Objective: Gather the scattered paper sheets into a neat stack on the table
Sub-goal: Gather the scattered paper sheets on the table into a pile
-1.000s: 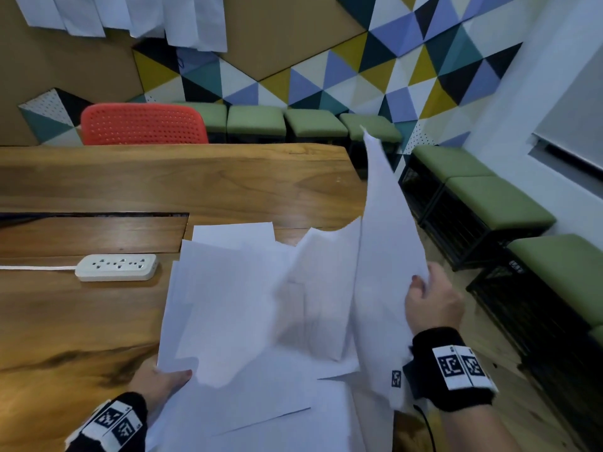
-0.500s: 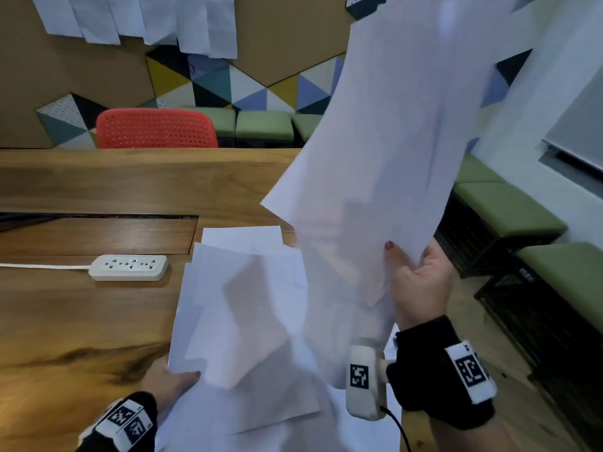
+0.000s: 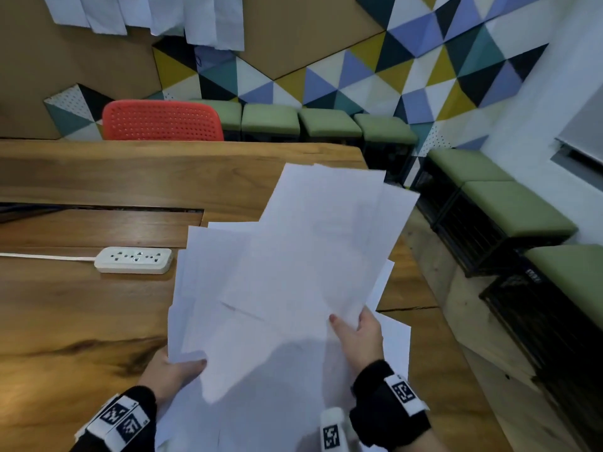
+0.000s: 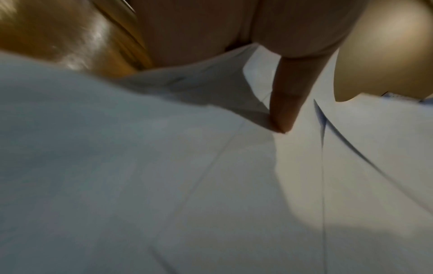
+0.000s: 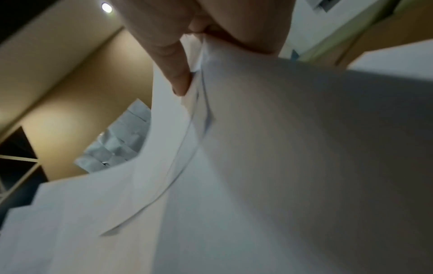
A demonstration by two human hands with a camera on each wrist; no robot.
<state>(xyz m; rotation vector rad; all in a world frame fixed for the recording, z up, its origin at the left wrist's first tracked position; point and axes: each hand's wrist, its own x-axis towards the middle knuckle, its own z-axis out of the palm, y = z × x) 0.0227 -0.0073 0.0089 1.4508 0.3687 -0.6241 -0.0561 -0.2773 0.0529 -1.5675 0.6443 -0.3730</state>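
On wooden table (image 3: pixel 98 308): paper sheets (image 3: pixel 277 288), power strip (image 3: pixel 133 260).

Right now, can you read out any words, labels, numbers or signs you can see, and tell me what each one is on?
No readable words or numbers.
Wrist bands: square black-and-white marker patterns, no letters.
Dark crate under green stool: small white mark, too blurred to read.
Paper sheets: look blank.
Sheets pinned on wall: nothing legible.
Power strip: no legible label.

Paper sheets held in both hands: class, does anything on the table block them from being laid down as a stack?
Nothing visible does. The left hand and right hand grip the paper sheets over bare table; the power strip lies off to their left.
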